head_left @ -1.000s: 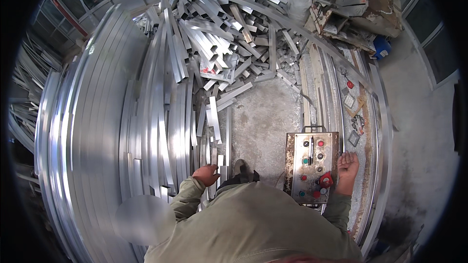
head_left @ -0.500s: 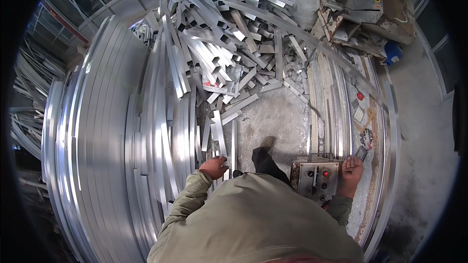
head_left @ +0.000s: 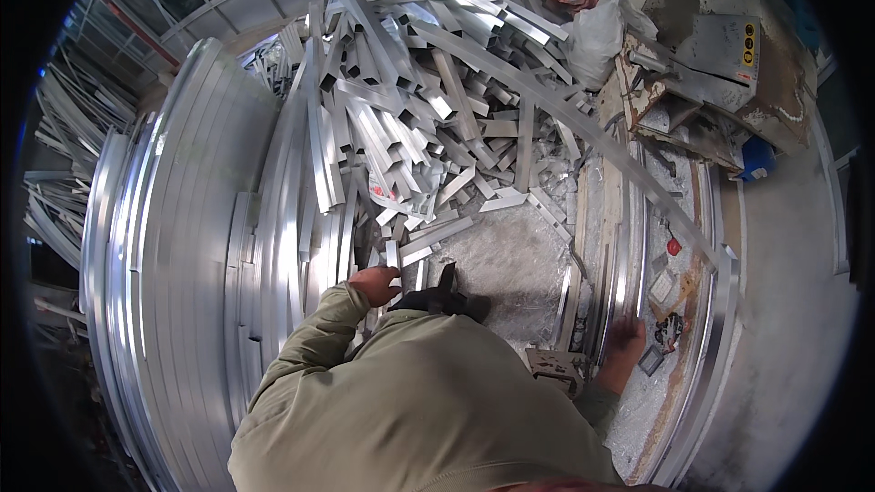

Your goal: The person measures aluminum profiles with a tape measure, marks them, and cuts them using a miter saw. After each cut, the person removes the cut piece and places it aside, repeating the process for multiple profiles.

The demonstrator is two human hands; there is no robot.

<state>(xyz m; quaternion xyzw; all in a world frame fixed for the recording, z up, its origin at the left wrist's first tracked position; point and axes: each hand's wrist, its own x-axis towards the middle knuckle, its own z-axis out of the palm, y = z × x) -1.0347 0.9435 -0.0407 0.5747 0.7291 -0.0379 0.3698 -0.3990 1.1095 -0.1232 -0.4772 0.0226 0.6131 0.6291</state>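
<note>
By scrap pile — L hand (head_left: 375, 284) fingers curled round short alu strip (head_left: 393, 255) | R hand (head_left: 627, 339) fingers spread flat on long rails (head_left: 609, 264)

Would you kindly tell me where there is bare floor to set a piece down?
Bare floor lies between the scrap heap and the long rails. More open floor lies right of the rails. The heap itself is crowded.

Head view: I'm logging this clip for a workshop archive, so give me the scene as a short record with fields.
Setting: workshop floor strewn with cut aluminium profiles
Left hand: on a short aluminium offcut at the edge of the pile; grip unclear
Right hand: resting on long aluminium rails; fingers look spread
Near right hand: grey control box, partly hidden
Left side: stacked long aluminium strips
Far right: white bag, blue container
Clothing: olive jacket
</note>
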